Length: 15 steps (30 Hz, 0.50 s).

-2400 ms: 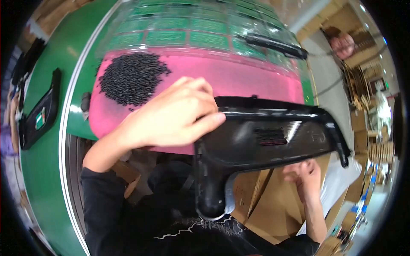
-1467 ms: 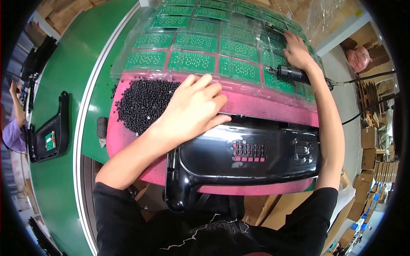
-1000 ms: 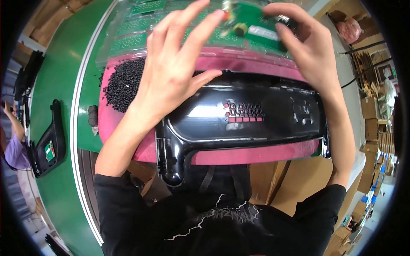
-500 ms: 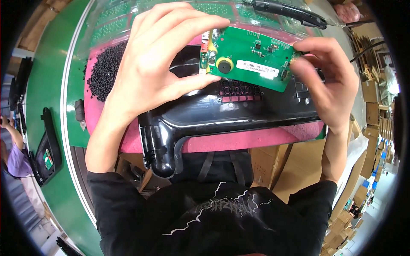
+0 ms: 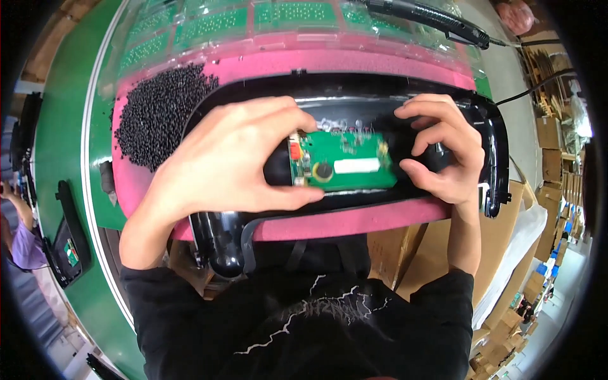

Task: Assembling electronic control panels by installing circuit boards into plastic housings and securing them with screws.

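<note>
Left hand, right hand pinching inward

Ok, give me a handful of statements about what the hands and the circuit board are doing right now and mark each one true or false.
1. Both hands are on the green circuit board. True: the left hand grips its left end, the right hand its right end.
2. The board sits over the black plastic housing. True.
3. The pile of small black pellets lies right of the housing. False: it lies to its left, on the pink mat.
4. The right hand holds the black power tool. False: the tool lies beyond the housing, untouched.
5. The mat is blue. False: it is pink.
</note>
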{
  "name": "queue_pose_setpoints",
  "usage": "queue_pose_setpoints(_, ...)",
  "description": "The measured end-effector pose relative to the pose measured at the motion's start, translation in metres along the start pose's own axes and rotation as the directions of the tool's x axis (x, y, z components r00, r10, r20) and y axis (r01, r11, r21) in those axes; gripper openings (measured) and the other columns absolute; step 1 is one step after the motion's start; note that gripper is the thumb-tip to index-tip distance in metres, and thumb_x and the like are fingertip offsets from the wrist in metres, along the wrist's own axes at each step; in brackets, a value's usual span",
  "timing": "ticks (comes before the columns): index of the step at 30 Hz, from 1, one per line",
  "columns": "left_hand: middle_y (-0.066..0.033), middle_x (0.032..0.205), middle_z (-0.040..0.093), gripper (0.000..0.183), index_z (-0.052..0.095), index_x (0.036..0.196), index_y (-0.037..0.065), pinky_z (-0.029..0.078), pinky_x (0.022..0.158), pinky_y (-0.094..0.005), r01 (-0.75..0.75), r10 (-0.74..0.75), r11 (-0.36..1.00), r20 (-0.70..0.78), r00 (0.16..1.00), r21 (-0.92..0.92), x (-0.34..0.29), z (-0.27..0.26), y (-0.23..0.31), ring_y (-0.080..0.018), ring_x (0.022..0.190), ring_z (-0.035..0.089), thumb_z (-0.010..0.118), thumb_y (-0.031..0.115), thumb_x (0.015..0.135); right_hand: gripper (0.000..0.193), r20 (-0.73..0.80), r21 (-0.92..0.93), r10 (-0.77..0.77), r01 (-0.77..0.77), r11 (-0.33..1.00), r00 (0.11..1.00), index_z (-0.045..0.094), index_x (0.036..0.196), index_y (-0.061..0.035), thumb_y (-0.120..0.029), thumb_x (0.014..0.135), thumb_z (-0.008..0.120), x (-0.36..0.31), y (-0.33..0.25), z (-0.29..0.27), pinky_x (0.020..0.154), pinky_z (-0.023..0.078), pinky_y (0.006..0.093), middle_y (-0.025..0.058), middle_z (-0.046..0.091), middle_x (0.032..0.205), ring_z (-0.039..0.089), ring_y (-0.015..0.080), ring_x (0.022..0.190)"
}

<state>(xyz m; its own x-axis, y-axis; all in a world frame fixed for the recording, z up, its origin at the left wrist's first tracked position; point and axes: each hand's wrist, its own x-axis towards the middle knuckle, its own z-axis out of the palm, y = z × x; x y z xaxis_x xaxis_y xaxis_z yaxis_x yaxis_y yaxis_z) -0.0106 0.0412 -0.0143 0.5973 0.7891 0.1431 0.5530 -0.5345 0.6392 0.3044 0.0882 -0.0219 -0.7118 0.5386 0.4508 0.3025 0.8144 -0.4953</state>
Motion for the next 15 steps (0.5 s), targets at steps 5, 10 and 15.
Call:
queue_pose_setpoints(5,-0.0106,0.094,0.063,0.062,0.065,0.114,0.001,0.053,0.072,-0.034,-0.064,0.059,0.993,-0.057,0.997,-0.097,0.001,0.008,-0.004,-0.024,0.08,0.064,0.091,0.022,0.062,0.081,0.025,0.23,0.096,-0.099,0.968,0.995,0.065,0.117,-0.0006,-0.037,0.052,0.097,-0.001,0.003,0.004,0.09,0.052,0.0387,0.0153,0.069,0.119,0.065,0.0302,0.105)
queue_pose_setpoints(10,-0.0119,0.095,0.065,0.062,0.065,0.112,0.0,0.053,0.076,-0.0357,0.033,-0.035,0.994,-0.012,0.999,-0.103,0.0,0.0,0.0,-0.0272,0.084,0.066,0.091,0.024,0.061,0.069,0.134,0.141,0.075,-0.094,0.986,0.988,0.069,0.109,-0.0008,-0.031,0.054,0.097,0.001,-0.005,0.01,0.089,0.052,0.0403,0.0133,0.071,0.108,0.065,0.0323,0.1)
queue_pose_setpoints(15,-0.0124,0.099,0.065,0.065,0.064,0.114,0.0,0.053,0.079,-0.0362,0.007,-0.008,0.997,-0.019,1.0,-0.082,0.0,0.002,-0.001,-0.0286,0.088,0.066,0.09,0.024,0.06,0.061,0.126,0.157,0.113,-0.132,0.979,0.986,0.068,0.107,-0.0011,-0.022,0.056,0.094,0.002,-0.008,0.01,0.088,0.053,0.04,0.013,0.071,0.107,0.066,0.0319,0.098)
